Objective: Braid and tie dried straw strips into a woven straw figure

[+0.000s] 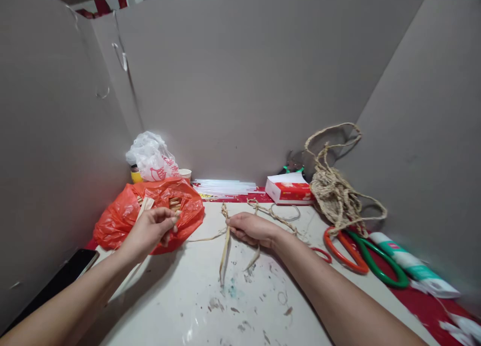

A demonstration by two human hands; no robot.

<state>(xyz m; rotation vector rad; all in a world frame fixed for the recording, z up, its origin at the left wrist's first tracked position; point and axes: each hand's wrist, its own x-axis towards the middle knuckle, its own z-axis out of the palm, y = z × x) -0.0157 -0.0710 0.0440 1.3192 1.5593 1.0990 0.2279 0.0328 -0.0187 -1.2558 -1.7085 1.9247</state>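
Note:
My left hand is closed in a pinch on a thin pale strip in front of an open red plastic bag holding more dried strips. My right hand is closed on a bunch of dried straw-like strips. They hang down from its fingers onto the stained white table. A braided cord trails behind that hand toward a tangle of twine.
A white plastic bag, a paper cup, clear sticks and a red-white box line the back. Orange and green hoops and a tube lie right. A dark phone sits left. Cardboard walls enclose the table.

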